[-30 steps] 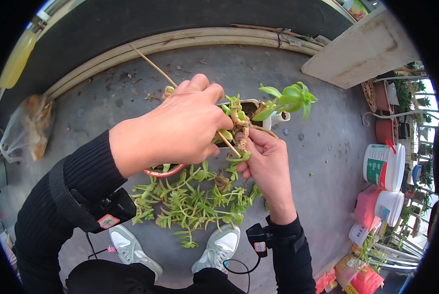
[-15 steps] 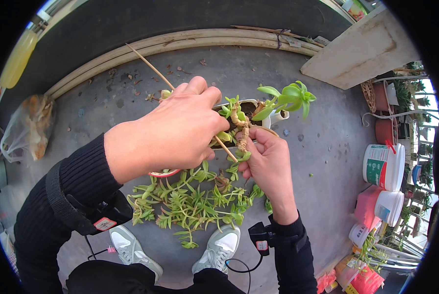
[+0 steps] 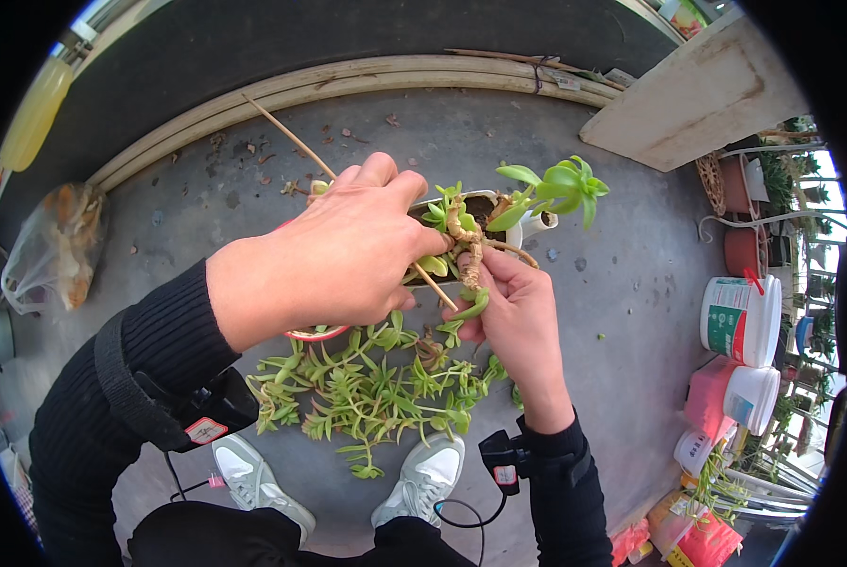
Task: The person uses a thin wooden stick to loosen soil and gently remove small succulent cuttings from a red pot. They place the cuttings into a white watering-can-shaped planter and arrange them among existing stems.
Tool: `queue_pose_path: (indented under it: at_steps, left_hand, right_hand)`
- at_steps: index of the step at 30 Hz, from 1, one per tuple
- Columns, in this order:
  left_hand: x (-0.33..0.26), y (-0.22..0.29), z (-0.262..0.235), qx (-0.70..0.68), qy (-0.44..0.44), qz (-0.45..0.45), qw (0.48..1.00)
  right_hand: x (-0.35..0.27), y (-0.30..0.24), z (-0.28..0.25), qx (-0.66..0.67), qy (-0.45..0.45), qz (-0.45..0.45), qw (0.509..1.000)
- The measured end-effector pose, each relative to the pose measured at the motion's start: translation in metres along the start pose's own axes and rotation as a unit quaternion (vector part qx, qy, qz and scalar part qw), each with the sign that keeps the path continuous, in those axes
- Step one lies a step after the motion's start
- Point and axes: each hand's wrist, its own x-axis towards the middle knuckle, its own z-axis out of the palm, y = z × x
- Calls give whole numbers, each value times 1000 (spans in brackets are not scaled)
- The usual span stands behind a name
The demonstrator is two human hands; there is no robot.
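Note:
My left hand (image 3: pixel 319 260) is closed around a thin wooden stick (image 3: pixel 291 137), which slants from the upper left to a tip near my right fingers. My right hand (image 3: pixel 520 317) pinches a knobbly brown succulent stem (image 3: pixel 472 267) at the near edge of a white planter (image 3: pixel 516 236) with dark soil. Green rosette leaves (image 3: pixel 563 185) stick out past the planter's right side. Much of the planter is hidden beneath my left hand, and a red-rimmed pot (image 3: pixel 317 335) shows only partly under it. Trailing green cuttings (image 3: pixel 376 378) lie on the floor nearer to me.
A clear plastic bag (image 3: pixel 57 248) lies at the left. White buckets (image 3: pixel 740 321) and potted plants line the right side. Pale poles (image 3: pixel 348 76) run along the far wall, and a white board (image 3: pixel 702 94) stands at far right. My shoes (image 3: pixel 421 480) flank the cuttings.
My left hand has shifted very slightly to the right and down, and the stick has dipped a little with it. My right hand stays on the stem, almost unmoved.

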Motion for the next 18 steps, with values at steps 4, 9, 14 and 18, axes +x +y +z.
queue_pose_path:
  at_steps: [4,9,14,18]
  left_hand:
    - [1,-1,1,-20,-18,-13,1000]
    - [3,3,-1,-23,-37,-27,999]
    - [1,-1,-13,15,-50,-14,999]
    - [2,-1,-15,7,-65,-17,998]
  right_hand:
    - [1,1,2,22,-3,12,1000]
    - [3,2,2,9,18,1,1000]
    - [1,7,2,-37,44,-12,998]
    - [3,5,-7,-164,18,-43,985]
